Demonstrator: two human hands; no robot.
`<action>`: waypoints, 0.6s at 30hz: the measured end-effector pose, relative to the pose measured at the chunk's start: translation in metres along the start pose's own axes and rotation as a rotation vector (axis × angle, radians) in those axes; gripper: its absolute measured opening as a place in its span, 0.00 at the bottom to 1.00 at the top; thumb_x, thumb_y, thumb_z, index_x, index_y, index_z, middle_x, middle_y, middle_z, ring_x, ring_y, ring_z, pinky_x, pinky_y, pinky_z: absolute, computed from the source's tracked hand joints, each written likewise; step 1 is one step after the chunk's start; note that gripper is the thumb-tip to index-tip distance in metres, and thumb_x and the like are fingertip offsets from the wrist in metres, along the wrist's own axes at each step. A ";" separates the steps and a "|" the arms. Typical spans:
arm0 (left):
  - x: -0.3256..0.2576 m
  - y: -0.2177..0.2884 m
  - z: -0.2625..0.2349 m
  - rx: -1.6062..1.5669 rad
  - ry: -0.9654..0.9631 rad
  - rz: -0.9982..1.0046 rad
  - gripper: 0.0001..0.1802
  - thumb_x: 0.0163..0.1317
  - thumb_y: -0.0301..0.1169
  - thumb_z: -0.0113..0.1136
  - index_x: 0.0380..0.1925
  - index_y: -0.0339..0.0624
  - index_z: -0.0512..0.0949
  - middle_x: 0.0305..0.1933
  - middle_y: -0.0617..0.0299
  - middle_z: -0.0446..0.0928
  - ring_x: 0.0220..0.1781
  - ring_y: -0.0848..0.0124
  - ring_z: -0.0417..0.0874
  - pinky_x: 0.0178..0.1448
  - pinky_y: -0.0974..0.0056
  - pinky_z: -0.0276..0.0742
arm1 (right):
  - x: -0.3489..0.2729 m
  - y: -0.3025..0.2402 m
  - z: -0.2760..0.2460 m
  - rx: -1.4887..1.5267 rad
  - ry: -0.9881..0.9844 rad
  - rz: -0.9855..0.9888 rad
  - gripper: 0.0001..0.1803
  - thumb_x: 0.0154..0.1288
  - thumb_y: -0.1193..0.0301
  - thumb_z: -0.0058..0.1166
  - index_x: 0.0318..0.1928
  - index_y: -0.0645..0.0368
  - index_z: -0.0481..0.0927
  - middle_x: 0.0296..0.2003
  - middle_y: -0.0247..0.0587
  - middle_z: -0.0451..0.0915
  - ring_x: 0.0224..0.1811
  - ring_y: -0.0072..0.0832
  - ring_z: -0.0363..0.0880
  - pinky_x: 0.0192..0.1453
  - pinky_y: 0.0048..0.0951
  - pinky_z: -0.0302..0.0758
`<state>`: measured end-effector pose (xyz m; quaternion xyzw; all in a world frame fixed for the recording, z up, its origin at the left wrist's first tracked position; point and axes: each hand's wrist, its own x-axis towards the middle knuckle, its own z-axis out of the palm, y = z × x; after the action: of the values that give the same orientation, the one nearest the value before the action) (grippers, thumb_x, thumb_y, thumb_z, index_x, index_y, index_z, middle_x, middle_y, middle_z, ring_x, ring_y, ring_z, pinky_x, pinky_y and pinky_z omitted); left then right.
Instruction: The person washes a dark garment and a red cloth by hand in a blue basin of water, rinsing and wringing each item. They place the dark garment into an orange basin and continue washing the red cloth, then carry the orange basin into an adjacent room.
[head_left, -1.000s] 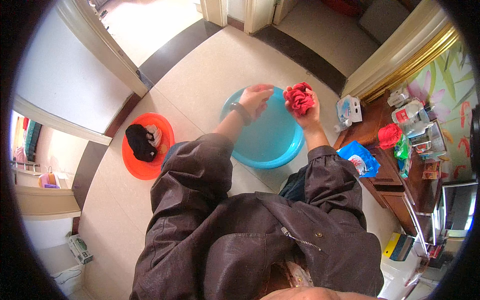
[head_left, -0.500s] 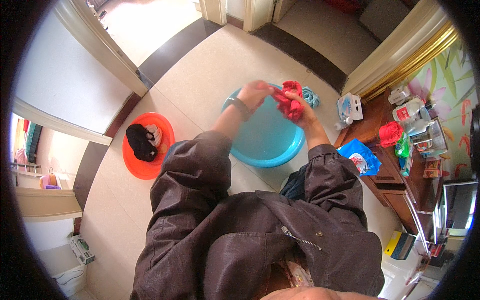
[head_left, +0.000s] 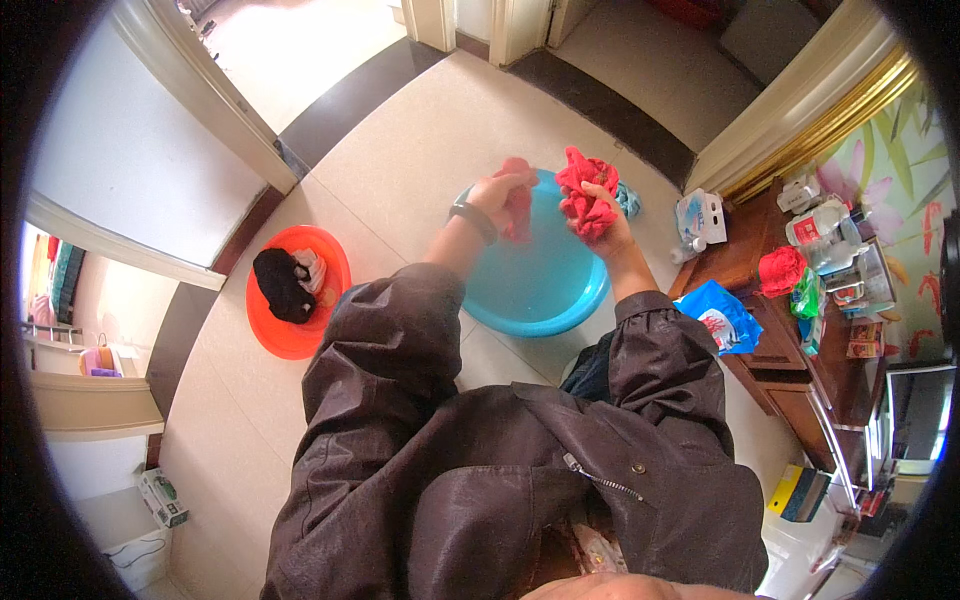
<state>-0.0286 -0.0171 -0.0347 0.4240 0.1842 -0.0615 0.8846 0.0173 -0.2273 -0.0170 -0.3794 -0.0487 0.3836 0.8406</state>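
Hands are working a red cloth (head_left: 588, 195) above the blue basin (head_left: 540, 285) at the far centre. Compared with 1 second ago, the left hand (head_left: 500, 190) is now lifting off the rim and pinching a paler red end, while the right hand (head_left: 605, 225) is clenching the bunched part; the cloth is being stretched or wrung between them. Fingertips are partly hidden by cloth. Left of them, an orange basin (head_left: 300, 340) is holding dark laundry (head_left: 280, 285), hard to identify.

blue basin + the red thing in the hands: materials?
Blue basin: looks like moulded plastic, smooth and slightly glossy, with a uniform colour and a rolled rim. Red cloth: soft woven or knit fabric, bunched and creased in the right hand; probably wet, but I can't confirm.
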 end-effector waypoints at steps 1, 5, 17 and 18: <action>0.000 -0.003 0.001 -0.066 -0.057 -0.058 0.13 0.65 0.33 0.55 0.41 0.33 0.76 0.36 0.56 0.79 0.36 0.68 0.79 0.42 0.63 0.76 | 0.000 -0.001 0.001 0.004 -0.018 -0.001 0.22 0.61 0.60 0.57 0.51 0.59 0.72 0.40 0.38 0.80 0.35 0.26 0.80 0.30 0.26 0.77; -0.001 -0.017 0.009 -0.202 -0.262 -0.201 0.23 0.69 0.46 0.47 0.47 0.33 0.74 0.44 0.53 0.79 0.44 0.64 0.80 0.52 0.58 0.75 | -0.003 -0.003 0.012 -0.001 -0.073 0.075 0.23 0.64 0.61 0.54 0.54 0.60 0.70 0.44 0.40 0.79 0.38 0.27 0.80 0.35 0.28 0.79; -0.015 -0.007 0.030 -0.204 -0.132 0.282 0.20 0.67 0.40 0.51 0.50 0.36 0.72 0.49 0.52 0.78 0.50 0.59 0.79 0.59 0.52 0.73 | -0.004 0.003 0.020 -0.233 -0.098 0.196 0.22 0.64 0.63 0.54 0.55 0.62 0.70 0.43 0.43 0.79 0.39 0.29 0.81 0.41 0.28 0.81; -0.014 -0.001 0.029 -0.262 -0.101 0.315 0.19 0.67 0.39 0.51 0.50 0.35 0.72 0.48 0.52 0.78 0.50 0.59 0.79 0.58 0.52 0.73 | -0.004 0.003 0.019 -0.250 -0.086 0.214 0.22 0.64 0.63 0.55 0.54 0.62 0.70 0.41 0.42 0.79 0.38 0.30 0.81 0.40 0.28 0.81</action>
<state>-0.0336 -0.0403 -0.0138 0.3252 0.0775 0.0806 0.9390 0.0054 -0.2170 -0.0045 -0.4673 -0.0911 0.4776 0.7384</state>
